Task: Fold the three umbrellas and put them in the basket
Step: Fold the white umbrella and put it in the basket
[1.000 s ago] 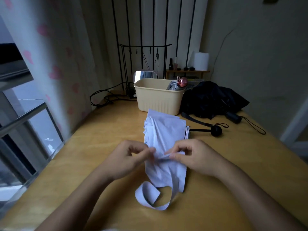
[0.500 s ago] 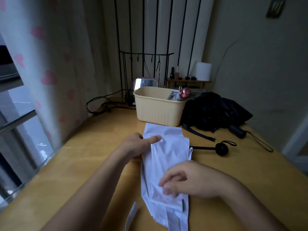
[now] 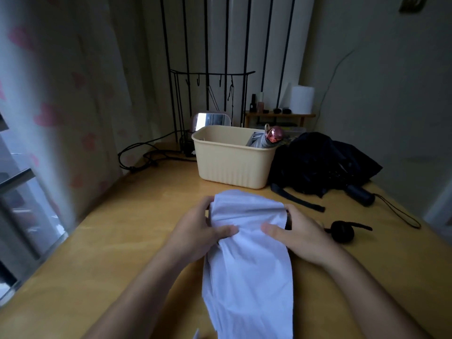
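Both hands grip the white umbrella [image 3: 249,253] at centre frame, left hand [image 3: 198,228] and right hand [image 3: 300,234] squeezing its sides, thumbs on top. Above: cream basket [image 3: 232,165] holding one folded umbrella [image 3: 267,140]; black umbrella [image 3: 320,162] right.

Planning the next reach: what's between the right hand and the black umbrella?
In the head view, a black strap lies across the tabletop between the right hand, gripping the white umbrella, and the black umbrella; otherwise bare wood.
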